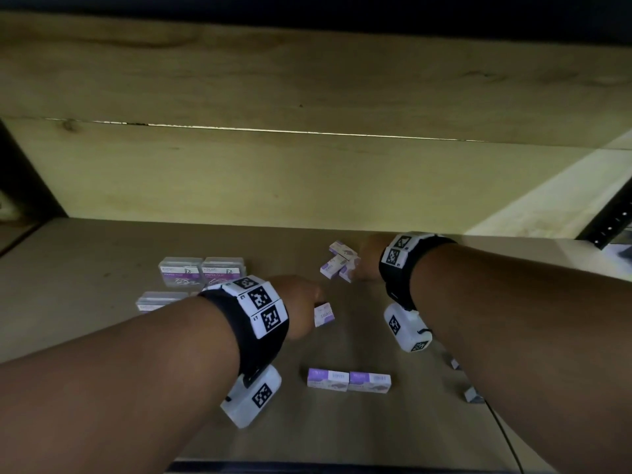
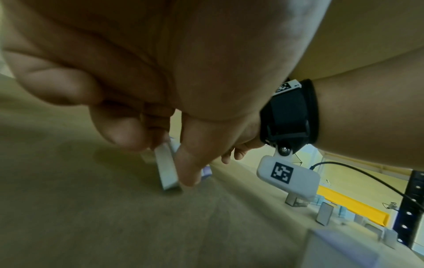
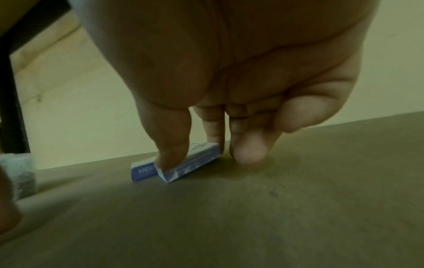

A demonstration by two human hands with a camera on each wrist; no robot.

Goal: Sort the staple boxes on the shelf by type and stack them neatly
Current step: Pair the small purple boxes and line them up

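Clear paper-clip cases (image 1: 201, 271) sit far left on the shelf (image 1: 102, 261). Left hand (image 1: 301, 304) pinches one small staple box (image 1: 323, 314) on edge mid-shelf – thin grip, it could tip or slip. Right hand (image 1: 369, 258) pinches a box in the loose pile (image 1: 340, 261) – lifting may scatter its neighbours.

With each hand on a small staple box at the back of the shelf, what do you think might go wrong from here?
1. The left hand pinches its staple box by narrow faces, tilted; it may slip.
2. The right hand works in a loose cluster of boxes; lifting one could scatter the others.
3. The clear paper-clip cases sit beside the left forearm and could get knocked.
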